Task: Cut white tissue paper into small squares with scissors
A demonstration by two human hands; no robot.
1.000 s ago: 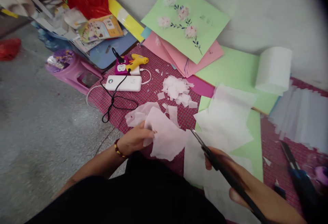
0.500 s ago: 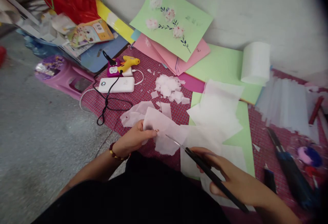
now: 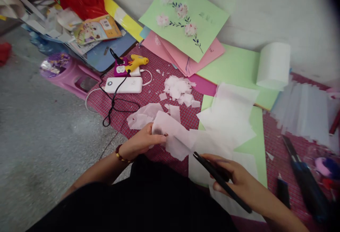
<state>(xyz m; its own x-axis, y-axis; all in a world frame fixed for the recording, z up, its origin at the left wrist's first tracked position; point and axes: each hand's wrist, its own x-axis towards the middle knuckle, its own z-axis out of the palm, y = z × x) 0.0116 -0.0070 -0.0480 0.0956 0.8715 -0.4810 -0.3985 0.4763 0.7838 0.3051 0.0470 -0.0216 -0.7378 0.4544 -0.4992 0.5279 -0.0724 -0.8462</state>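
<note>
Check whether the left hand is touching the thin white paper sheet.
Touching. The head view shows the left hand pinching the edge of the thin white paper between thumb and fingers.

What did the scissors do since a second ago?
The scissors in the right hand swung left across the tissue paper, blades open earlier, now seemingly shut. The left hand kept its grip on the paper. The glue gun stayed put.

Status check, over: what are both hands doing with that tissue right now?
Left hand pinching the pink tissue sheet. Right hand gripping black scissors, blades at the sheet's edge. Nothing between them.
</note>
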